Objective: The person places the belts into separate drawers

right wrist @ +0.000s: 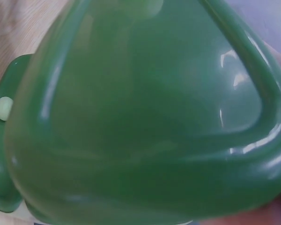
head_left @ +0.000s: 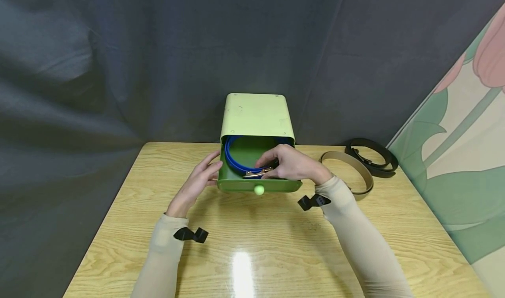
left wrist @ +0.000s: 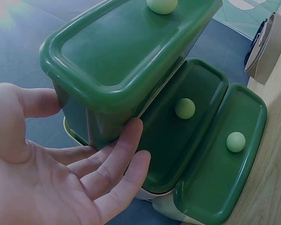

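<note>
A coiled blue belt [head_left: 235, 164] with a gold-coloured buckle [head_left: 253, 174] lies inside the pulled-out top drawer [head_left: 236, 186] of a small green cabinet [head_left: 257, 114]. My right hand [head_left: 293, 163] reaches into that drawer and pinches the belt near its buckle. In the right wrist view the drawer front [right wrist: 150, 93] hides most of this hand. My left hand [head_left: 197, 179] touches the drawer's left side. Its fingers [left wrist: 117, 166] extend along the drawer's side and underside in the left wrist view, with the thumb apart from them.
Two shut lower drawers [left wrist: 248, 117] with round pale knobs sit beneath the extended one. A coiled tan belt [head_left: 364, 175] and a coiled black belt [head_left: 380, 151] lie right of the cabinet on the wooden table [head_left: 130, 210]. A dark curtain [head_left: 177, 61] hangs behind.
</note>
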The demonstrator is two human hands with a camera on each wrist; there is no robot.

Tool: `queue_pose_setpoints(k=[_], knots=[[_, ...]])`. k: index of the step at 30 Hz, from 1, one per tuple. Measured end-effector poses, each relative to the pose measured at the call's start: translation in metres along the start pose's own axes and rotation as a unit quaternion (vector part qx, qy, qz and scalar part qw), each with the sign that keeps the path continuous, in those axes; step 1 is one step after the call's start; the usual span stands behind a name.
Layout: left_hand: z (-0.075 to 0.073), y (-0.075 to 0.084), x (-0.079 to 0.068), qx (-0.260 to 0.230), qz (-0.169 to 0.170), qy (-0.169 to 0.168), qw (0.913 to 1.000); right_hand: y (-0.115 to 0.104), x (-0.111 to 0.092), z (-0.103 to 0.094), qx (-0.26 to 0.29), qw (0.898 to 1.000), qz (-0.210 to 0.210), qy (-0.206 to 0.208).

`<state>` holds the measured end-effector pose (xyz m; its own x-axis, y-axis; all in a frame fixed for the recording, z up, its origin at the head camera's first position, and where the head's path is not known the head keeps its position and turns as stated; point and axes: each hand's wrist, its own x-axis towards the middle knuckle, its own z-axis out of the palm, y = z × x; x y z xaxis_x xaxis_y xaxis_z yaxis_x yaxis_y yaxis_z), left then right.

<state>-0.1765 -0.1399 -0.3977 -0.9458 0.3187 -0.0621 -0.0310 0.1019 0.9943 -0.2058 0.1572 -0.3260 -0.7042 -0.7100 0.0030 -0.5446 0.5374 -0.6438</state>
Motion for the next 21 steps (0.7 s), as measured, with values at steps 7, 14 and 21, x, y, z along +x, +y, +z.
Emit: queue_pose_setpoints(k=[7, 14, 21], knots=[[0.0008, 0.0009, -0.0005, 0.000, 0.003, 0.003, 1.0000, -0.0001, -0.0005, -0.0007, 0.006, 1.000, 0.009, -0.001], [0.0014, -0.0003, -0.0001, 0.000, 0.004, 0.005, 1.0000, -0.0004, -0.0010, -0.0011, 0.012, 1.000, 0.006, -0.004], [0.0016, 0.0004, -0.0005, -0.005, 0.005, 0.008, 0.9999, 0.0004, -0.0037, -0.0033, 0.029, 1.000, -0.002, -0.009]])
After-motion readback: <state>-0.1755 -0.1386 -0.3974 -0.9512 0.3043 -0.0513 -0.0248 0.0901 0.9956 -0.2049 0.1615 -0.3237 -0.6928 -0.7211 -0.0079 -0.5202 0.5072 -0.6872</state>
